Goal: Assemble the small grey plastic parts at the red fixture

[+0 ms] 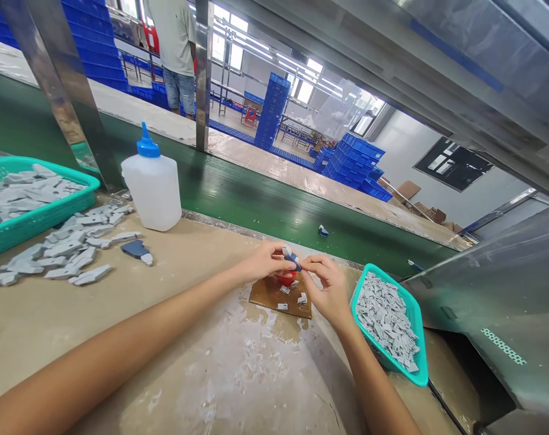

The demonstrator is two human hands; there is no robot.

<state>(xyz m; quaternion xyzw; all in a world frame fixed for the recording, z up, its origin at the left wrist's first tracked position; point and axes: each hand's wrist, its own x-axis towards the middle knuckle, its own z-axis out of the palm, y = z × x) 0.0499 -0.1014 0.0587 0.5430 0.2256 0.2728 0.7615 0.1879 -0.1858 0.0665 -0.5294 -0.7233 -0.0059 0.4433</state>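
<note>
Between my two hands is a small dark blue and light grey plastic part [293, 260]. My left hand [269, 261] pinches it from the left, while the fingertips of my right hand [325, 283] close on its right end. Just below them a red round object [287, 278] shows in part; my fingers cover the rest. It stands on a brown square board [269, 297], where a few small light grey pieces [282, 306] lie. Left of my hands, a similar blue and grey part [137, 251] rests on the table beside a pile of grey pieces [70, 248].
A green basket [420, 338] of small grey pieces stands right; another green basket [34, 226] of larger ones stands left. A white bottle [153, 193] with a blue nozzle is near the green conveyor belt [256, 208], which carries a blue part [323, 231]. A person [177, 54] stands beyond.
</note>
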